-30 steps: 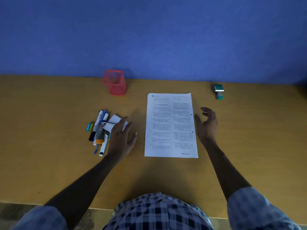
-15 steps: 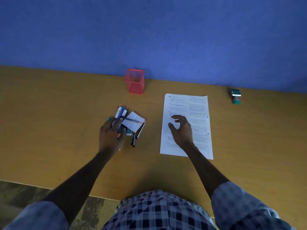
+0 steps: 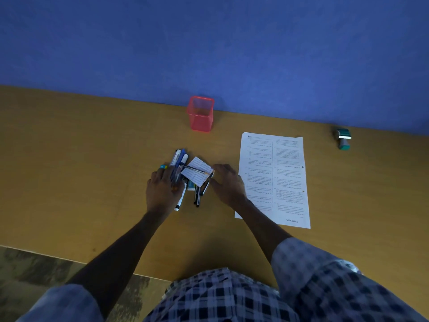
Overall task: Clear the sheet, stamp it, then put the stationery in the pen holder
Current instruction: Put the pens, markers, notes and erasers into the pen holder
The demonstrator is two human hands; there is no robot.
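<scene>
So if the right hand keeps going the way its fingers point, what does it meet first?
The small white lined card atop the pile of pens and markers; the right hand looks about touching its edge already.

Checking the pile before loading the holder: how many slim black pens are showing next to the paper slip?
2, maybe more hidden. Both black pens lie side by side between the left hand and right hand, tips toward the person, tops under the paper slip.

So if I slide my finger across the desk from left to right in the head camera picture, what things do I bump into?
Left hand → small white lined card → right hand → white printed paper sheet → green and grey rubber stamp.
</scene>
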